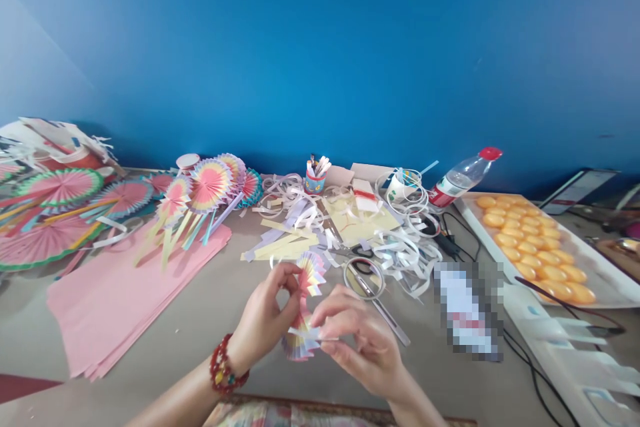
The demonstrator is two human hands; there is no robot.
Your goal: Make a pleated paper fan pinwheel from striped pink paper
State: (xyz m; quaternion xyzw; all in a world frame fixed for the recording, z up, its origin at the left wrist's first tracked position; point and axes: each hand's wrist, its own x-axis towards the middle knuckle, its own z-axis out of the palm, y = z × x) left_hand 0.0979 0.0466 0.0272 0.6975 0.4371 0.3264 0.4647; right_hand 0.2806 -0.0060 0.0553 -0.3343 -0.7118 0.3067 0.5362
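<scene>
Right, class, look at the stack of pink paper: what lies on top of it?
Pale yellow streamers from a pleated fan lie over the far part of the pink paper. The paper directly beneath them is covered; lower sheets show only edges.

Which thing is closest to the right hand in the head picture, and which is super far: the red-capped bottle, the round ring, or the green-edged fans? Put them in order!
1. Round ring: just beyond the right hand.
2. Red-capped bottle: farther back, toward the right.
3. Green-edged fans: away on the left side.
</scene>
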